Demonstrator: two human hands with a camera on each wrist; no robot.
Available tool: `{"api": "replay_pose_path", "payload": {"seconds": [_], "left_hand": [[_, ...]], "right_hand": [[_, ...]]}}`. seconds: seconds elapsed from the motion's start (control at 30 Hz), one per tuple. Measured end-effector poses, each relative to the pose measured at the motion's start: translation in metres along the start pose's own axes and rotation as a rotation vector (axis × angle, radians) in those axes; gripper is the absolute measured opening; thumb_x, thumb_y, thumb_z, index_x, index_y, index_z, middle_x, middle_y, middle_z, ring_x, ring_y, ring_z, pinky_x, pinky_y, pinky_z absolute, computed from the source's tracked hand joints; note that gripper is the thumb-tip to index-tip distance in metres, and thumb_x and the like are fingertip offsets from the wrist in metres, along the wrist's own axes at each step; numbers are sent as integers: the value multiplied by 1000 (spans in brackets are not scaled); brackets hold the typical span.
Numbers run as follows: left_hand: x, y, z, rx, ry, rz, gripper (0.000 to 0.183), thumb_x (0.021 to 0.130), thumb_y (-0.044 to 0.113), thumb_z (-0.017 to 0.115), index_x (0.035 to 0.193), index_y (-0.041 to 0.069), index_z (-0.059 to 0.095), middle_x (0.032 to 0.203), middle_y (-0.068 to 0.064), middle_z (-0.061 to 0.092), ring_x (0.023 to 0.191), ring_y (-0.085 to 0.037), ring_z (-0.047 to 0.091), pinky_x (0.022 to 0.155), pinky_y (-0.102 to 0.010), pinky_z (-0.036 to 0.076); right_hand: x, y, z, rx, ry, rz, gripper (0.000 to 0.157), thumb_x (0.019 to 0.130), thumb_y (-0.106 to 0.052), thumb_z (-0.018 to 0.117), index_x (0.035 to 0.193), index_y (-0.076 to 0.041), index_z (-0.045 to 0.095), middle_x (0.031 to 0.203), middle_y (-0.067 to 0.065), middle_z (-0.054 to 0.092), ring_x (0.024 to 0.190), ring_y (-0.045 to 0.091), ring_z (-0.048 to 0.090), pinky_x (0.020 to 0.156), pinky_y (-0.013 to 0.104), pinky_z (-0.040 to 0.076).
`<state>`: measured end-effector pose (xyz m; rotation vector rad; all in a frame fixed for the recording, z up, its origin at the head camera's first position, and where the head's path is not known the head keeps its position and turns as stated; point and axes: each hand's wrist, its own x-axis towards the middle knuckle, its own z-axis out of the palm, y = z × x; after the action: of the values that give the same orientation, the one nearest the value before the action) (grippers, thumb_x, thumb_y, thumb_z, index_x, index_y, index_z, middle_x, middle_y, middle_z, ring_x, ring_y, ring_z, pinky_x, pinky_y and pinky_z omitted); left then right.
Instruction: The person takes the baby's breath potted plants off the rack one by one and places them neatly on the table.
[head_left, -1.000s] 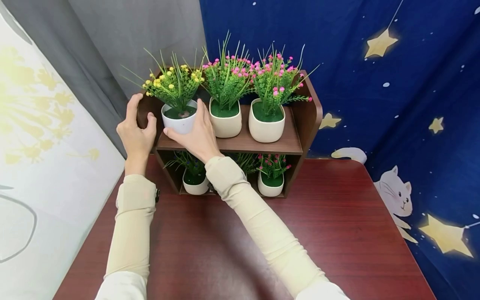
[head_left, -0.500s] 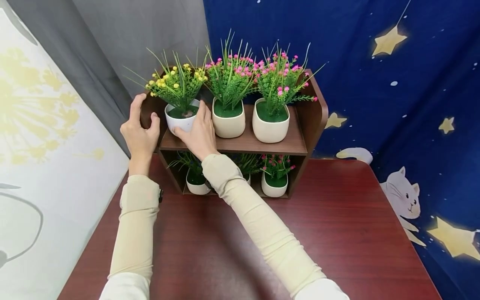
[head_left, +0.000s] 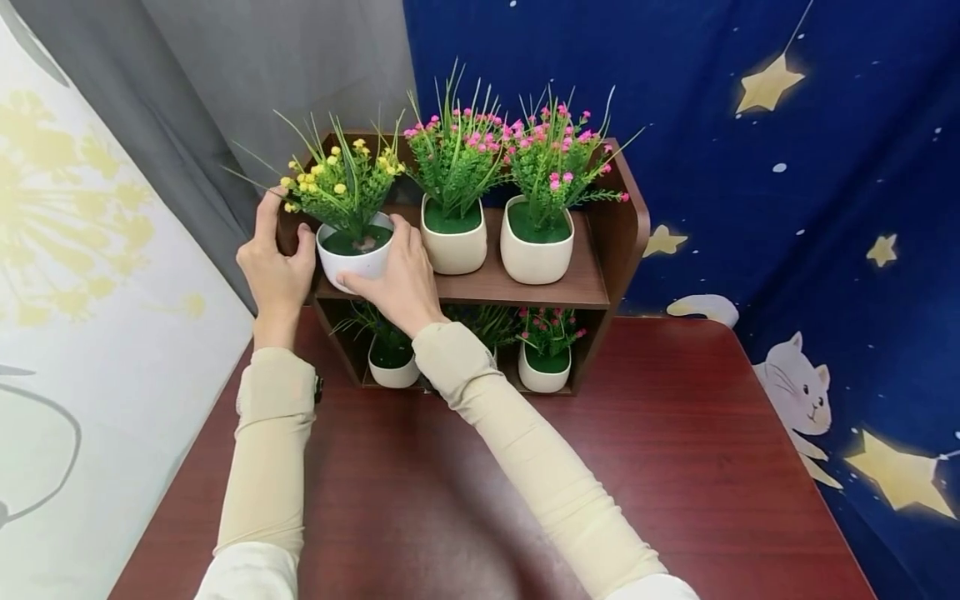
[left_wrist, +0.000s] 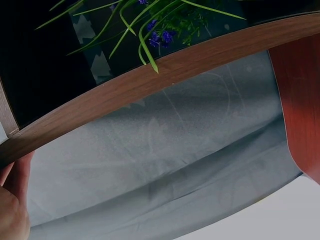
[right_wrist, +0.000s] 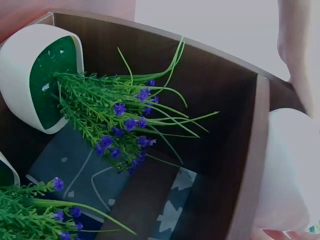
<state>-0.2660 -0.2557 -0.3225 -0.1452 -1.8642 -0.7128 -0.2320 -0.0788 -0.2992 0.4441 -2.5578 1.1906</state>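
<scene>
My right hand (head_left: 405, 279) grips a white round pot (head_left: 352, 265) holding yellow flowers (head_left: 330, 179), thumb on its front and fingers round its right side. The pot is at the left end of the upper tier of a brown two-tier shelf (head_left: 517, 290), overlapping the board's front edge. In the right wrist view the white pot (right_wrist: 285, 170) shows beside the board, fingers partly below it. My left hand (head_left: 276, 271) grips the shelf's left side panel, thumb inside and fingers outside; the left wrist view shows fingers (left_wrist: 20, 175) against the panel (left_wrist: 175, 70).
Two cream pots with pink flowers, a middle pot (head_left: 453, 250) and a right pot (head_left: 536, 258), share the upper tier. Below stand a purple-flowered pot (head_left: 393, 375), a partly hidden middle plant and a pink-flowered pot (head_left: 545, 379). The shelf stands on a red-brown table (head_left: 675, 433) before curtains.
My right hand has drawn the yellow-flowered pot toward the shelf's front edge and slightly left, its leaves leaning further left. My left hand has stayed on the side panel.
</scene>
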Motion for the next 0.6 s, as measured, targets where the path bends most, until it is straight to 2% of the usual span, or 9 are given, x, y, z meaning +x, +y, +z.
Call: {"api": "replay_pose_path", "payload": {"seconds": [0.1,0.17,0.3,0.43,0.5,0.53,0.57,0.6], "left_hand": [[0,0,0,7,2,0,41,87,20,55,128,23,55,76,-15,62,45,-18,26,50,-34,22],[0,0,-1,4,3,2,41,86,19,55,128,24,55,73,-13,62,45,-13,26,50,-33,23],[0,2,-2,0,2,-1,45,83,15,56,127,25,56,55,-8,49,42,-8,23,49,-30,20],[-1,2,-3,22,0,-8,46,83,14,53,128,26,55,59,-13,50,42,-17,20,49,-31,18],[-1,2,-3,35,-7,-9,44,86,17,53,129,26,55,75,-13,61,44,-20,20,50,-31,18],[-1,2,-3,37,-7,-8,44,86,17,53,129,26,54,80,-13,63,44,-19,20,49,-31,18],[-1,1,-3,34,-7,-6,44,86,17,53,129,25,54,77,-13,62,44,-18,20,49,-30,19],[-1,1,-3,28,-4,-4,43,86,18,54,129,25,55,84,-11,65,43,-16,20,49,-30,19]], "right_hand": [[-10,1,-5,20,5,-22,95,70,-48,76,141,-8,28,131,7,41,113,18,46,92,30,39],[-17,2,-9,36,2,-28,94,70,-47,76,141,-9,28,131,6,41,113,17,45,92,30,38],[-31,5,-18,60,-11,-37,95,69,-47,76,141,-9,28,132,5,40,113,17,45,92,31,39],[-50,10,-28,73,-16,-66,98,66,-48,77,142,-9,30,132,4,39,112,17,46,91,33,40],[-61,13,-33,87,-14,-85,99,65,-48,78,142,-9,31,131,3,39,111,18,47,90,34,40],[-67,16,-36,93,-15,-94,99,64,-49,78,142,-10,31,131,2,39,111,18,47,90,34,40],[-73,19,-39,104,-14,-103,98,64,-49,78,142,-11,32,132,1,38,112,17,46,90,35,41],[-79,22,-42,113,-9,-118,98,64,-48,79,142,-11,33,132,1,39,113,17,46,90,35,41]]}}
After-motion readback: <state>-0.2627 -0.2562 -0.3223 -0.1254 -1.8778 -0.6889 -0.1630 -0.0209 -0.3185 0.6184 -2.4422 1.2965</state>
